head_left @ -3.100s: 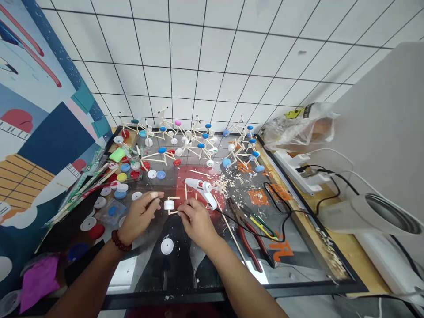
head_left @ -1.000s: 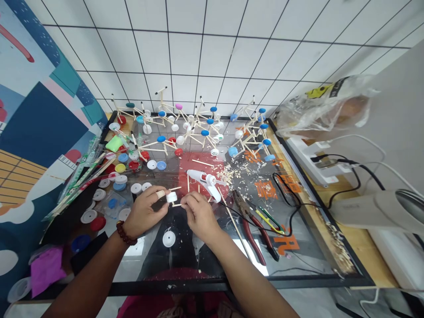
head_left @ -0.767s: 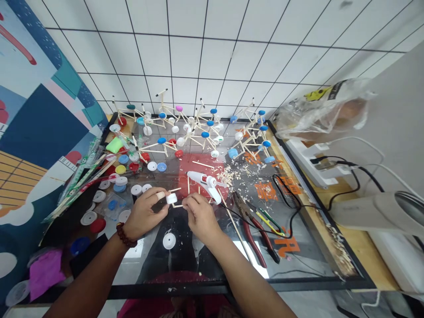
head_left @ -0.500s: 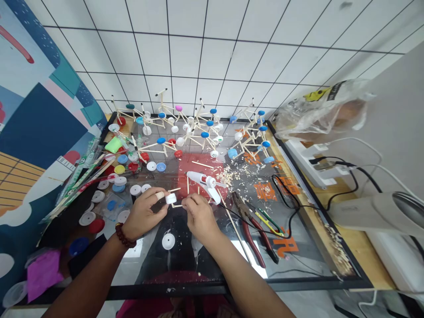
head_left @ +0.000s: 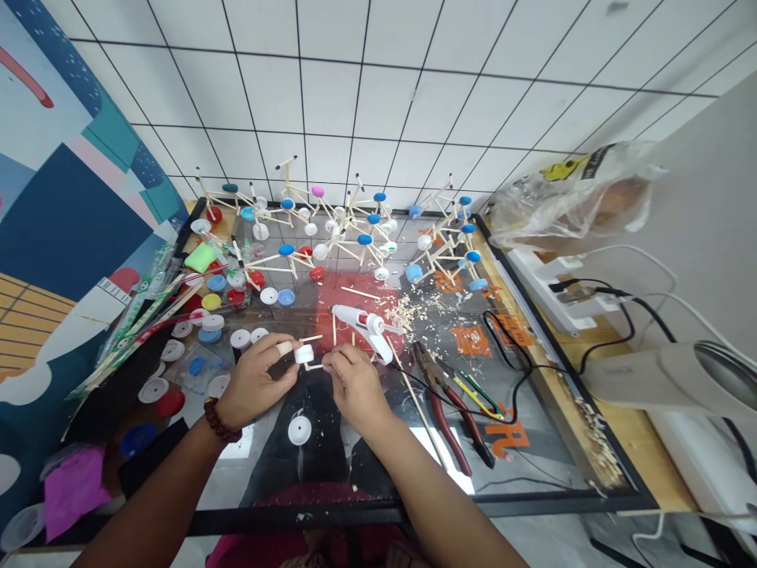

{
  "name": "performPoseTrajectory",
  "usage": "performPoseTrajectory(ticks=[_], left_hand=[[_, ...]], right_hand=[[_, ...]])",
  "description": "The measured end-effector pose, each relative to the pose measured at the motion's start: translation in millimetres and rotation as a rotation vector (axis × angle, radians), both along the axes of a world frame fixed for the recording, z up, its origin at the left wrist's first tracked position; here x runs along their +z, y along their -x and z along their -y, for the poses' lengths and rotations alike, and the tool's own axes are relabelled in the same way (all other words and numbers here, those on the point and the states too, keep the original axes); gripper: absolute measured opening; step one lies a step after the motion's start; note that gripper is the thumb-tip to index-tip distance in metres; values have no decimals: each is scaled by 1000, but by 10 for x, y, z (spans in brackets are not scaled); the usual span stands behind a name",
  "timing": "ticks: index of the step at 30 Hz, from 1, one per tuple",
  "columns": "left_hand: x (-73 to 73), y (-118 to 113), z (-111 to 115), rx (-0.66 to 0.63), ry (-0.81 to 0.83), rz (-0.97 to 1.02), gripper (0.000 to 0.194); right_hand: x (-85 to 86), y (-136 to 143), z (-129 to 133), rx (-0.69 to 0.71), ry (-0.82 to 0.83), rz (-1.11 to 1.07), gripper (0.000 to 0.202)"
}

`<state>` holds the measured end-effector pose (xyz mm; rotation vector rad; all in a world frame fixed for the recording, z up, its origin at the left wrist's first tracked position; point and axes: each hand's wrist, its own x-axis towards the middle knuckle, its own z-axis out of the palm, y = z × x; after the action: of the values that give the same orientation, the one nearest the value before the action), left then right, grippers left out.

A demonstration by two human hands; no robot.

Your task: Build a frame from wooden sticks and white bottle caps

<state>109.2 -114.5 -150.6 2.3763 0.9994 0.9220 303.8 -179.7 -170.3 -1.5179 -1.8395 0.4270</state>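
Observation:
Between the thumb and fingers of my left hand (head_left: 264,379) is a white bottle cap (head_left: 303,354), tipped on its side. Thin wooden sticks (head_left: 312,338) stick out beside the cap toward the right. My right hand (head_left: 356,384) pinches the end of a short wooden stick (head_left: 315,366) that reaches to the cap's lower edge. Just beyond my hands, a white glue gun (head_left: 362,323) rests on a red patch of the table. Another white cap (head_left: 299,430) with a hole in its middle lies flat in front of me.
Several stick-and-cap models (head_left: 367,239) stand along the tiled wall. Loose caps (head_left: 211,302) lie at the left. Pliers (head_left: 448,406), a yellow-green cutter (head_left: 475,395) and a black cable (head_left: 520,379) are at the right, near wood chips (head_left: 414,312). A power strip (head_left: 550,288) sits at the right edge.
Hardly anything differs. The whole view has shifted slightly, while both hands keep the same hold on the cap and the stick.

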Motion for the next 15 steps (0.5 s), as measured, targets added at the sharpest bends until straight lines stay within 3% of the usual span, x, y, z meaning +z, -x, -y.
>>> performPoseTrajectory(ticks=[15], left_hand=[[30,-3,13,-14,-11,-11,31]], right_hand=[[-27,-3,12,-19,-26,-119,24]])
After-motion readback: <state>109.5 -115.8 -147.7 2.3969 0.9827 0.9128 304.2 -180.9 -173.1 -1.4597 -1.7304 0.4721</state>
